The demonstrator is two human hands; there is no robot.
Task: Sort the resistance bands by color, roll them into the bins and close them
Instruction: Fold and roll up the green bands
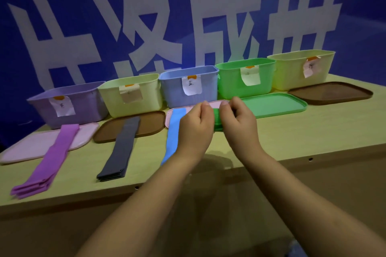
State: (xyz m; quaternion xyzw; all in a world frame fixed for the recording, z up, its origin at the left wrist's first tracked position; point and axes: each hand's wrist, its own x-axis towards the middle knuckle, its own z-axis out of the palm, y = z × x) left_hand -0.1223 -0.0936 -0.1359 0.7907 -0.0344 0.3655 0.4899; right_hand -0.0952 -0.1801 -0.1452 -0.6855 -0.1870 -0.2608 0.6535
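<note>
The green band (217, 120), already wound into a tight roll, sits pinched between the curled fingers of the left hand (195, 126) and the right hand (237, 123), held just in front of the green bin (244, 81) and beside that bin's green lid (273, 105). The rolling step looks nearly finished; next the roll should be dropped into the green bin without unwinding, while the blue band (173, 131), grey band (120, 148) and purple band (50, 158) left of that bin lie flat, unrolled
</note>
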